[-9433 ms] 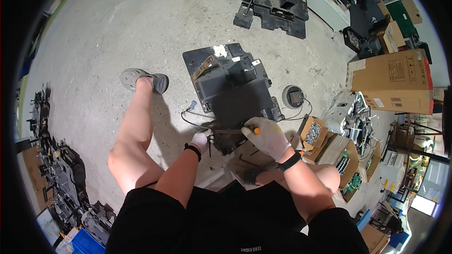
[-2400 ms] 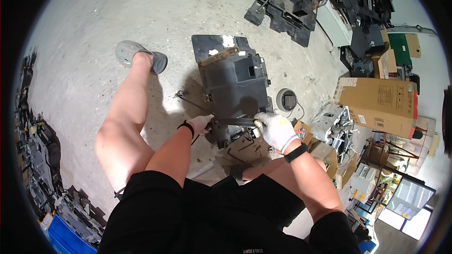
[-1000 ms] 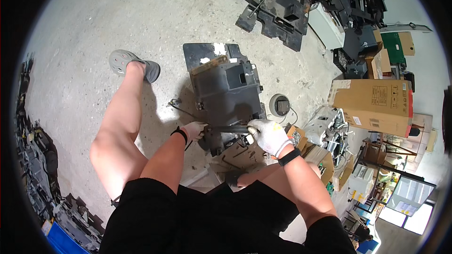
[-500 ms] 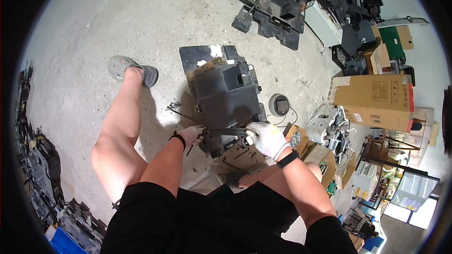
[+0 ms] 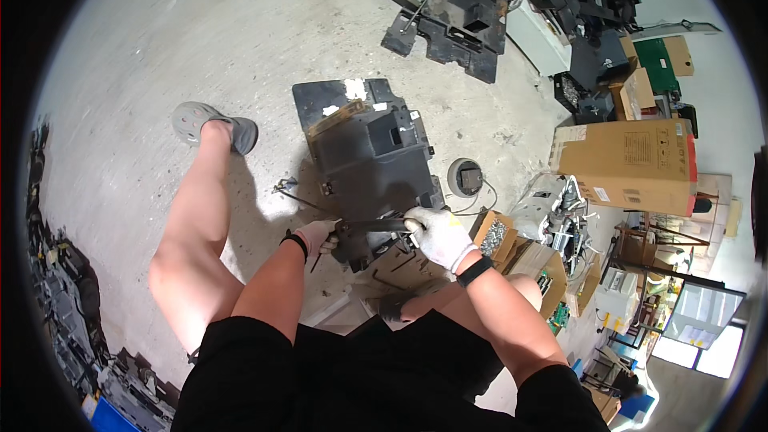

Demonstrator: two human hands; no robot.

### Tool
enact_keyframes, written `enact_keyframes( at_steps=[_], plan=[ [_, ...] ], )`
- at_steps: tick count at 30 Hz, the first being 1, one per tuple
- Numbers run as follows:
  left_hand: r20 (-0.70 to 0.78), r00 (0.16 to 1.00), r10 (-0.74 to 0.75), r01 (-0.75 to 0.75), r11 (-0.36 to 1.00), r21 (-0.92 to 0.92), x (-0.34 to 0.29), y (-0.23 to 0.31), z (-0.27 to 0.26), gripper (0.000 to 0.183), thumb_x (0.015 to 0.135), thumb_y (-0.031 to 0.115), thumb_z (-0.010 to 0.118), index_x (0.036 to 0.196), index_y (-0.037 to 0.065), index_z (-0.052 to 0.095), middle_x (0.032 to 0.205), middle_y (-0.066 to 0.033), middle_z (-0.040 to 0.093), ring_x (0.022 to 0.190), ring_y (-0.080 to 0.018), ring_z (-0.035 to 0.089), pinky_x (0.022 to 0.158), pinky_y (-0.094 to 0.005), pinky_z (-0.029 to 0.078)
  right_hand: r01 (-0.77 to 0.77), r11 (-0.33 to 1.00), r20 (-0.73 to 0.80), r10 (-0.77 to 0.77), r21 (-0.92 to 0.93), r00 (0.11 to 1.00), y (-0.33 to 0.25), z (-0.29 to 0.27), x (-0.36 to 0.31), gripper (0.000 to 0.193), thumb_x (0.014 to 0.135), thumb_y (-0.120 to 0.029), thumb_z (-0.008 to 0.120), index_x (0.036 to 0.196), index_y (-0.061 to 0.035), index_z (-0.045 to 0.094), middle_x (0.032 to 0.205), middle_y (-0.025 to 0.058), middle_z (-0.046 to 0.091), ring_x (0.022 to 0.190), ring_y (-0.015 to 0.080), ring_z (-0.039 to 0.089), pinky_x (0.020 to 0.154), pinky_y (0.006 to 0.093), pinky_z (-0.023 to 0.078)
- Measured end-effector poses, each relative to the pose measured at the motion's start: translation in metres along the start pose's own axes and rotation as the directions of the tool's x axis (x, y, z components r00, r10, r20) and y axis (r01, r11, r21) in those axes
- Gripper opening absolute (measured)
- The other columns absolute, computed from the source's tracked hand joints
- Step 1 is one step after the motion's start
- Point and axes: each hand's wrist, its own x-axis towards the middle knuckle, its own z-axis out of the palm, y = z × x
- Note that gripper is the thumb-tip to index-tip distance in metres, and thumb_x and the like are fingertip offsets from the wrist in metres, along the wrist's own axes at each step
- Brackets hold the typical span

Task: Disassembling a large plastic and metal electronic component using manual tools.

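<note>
A large dark panel-like machine part (image 5: 372, 164) lies on the concrete floor in front of me, with white patches and a brown strip across its far end. Over its near end runs a black bar (image 5: 374, 226), and both my hands are on it. My left hand (image 5: 318, 236), in a pale glove, is closed at the bar's left end; a thin dark rod (image 5: 315, 262) sticks out below those fingers. My gloved right hand (image 5: 438, 234) wraps the bar's right end. Whether the bar is loose or joined to the panel, I cannot tell.
To the right of the panel sits a round grey device (image 5: 465, 178) with a cable. Open cardboard boxes (image 5: 498, 240) of small parts stand beside my right arm, and a big carton (image 5: 632, 162) beyond. Dark scrap parts (image 5: 456, 20) are heaped at the far right, more (image 5: 76, 304) at left.
The whole view has shifted slightly, so the scene sits a little further left. Both hands keep their hold on the black bar, with little visible motion against the panel.
</note>
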Motion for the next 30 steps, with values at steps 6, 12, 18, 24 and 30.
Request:
enact_keyframes(
  at_steps=[6, 12, 18, 24, 30],
  plan=[
    [-0.019, 0.998, 0.052, -0.050, 0.996, 0.078, -0.011, 0.006, 0.004, 0.022, 0.108, 0.035, 0.049, 0.093, 0.020, 0.054, 0.064, 0.0036, 0.043, 0.049, -0.0098, 0.033, 0.046, -0.0286, 0.022, 0.015, 1.000, -0.008, -0.015, 0.013, 1.000, 0.004, 0.001, 0.001, 0.016, 0.096, -0.020, 0.063, 0.102, -0.0083, 0.071, 0.095, 0.0180, 0.072, 0.091, 0.0412, 0.068, 0.081, 0.0480, 0.055],
    [-0.119, 0.989, 0.093, -0.057, 0.958, 0.280, 0.004, 0.005, -0.001, 0.024, 0.109, 0.033, 0.044, 0.096, 0.018, 0.058, 0.065, 0.0035, 0.043, 0.050, -0.0104, 0.032, 0.046, -0.0289, 0.022, 0.113, 0.993, -0.007, -0.113, 0.017, 0.994, 0.009, -0.001, -0.002, 0.020, 0.094, -0.020, 0.066, 0.108, -0.0085, 0.074, 0.104, 0.0157, 0.074, 0.096, 0.0380, 0.070, 0.085, 0.0452, 0.056],
    [0.016, 0.998, 0.065, -0.066, 0.995, 0.072, 0.004, -0.001, -0.005, 0.024, 0.109, 0.030, 0.042, 0.097, 0.018, 0.058, 0.068, 0.0026, 0.045, 0.051, -0.0110, 0.032, 0.048, -0.0291, 0.027, 0.054, 0.997, -0.008, -0.053, 0.063, 0.999, 0.005, -0.002, -0.004, 0.016, 0.096, -0.020, 0.064, 0.103, -0.0063, 0.071, 0.095, 0.0183, 0.072, 0.090, 0.0419, 0.068, 0.080, 0.0475, 0.055],
    [-0.226, 0.968, 0.106, -0.016, 0.931, 0.365, -0.013, 0.014, 0.020, 0.020, 0.107, 0.031, 0.051, 0.106, 0.020, 0.068, 0.078, 0.0026, 0.057, 0.062, -0.0116, 0.049, 0.054, -0.0245, 0.039, 0.077, 0.992, -0.047, -0.073, 0.100, 0.996, -0.001, 0.000, -0.007, 0.015, 0.095, -0.017, 0.065, 0.104, -0.0060, 0.071, 0.096, 0.0187, 0.071, 0.091, 0.0415, 0.068, 0.079, 0.0477, 0.055],
    [-0.178, 0.974, 0.139, -0.093, 0.965, 0.243, 0.008, 0.001, 0.002, 0.024, 0.107, 0.033, 0.053, 0.097, 0.017, 0.066, 0.068, 0.0010, 0.054, 0.054, -0.0120, 0.043, 0.047, -0.0301, 0.028, 0.142, 0.989, -0.028, -0.141, 0.039, 0.990, -0.001, -0.007, -0.006, 0.016, 0.094, -0.016, 0.067, 0.106, -0.0063, 0.071, 0.099, 0.0162, 0.072, 0.093, 0.0390, 0.068, 0.081, 0.0450, 0.055]
  ],
)
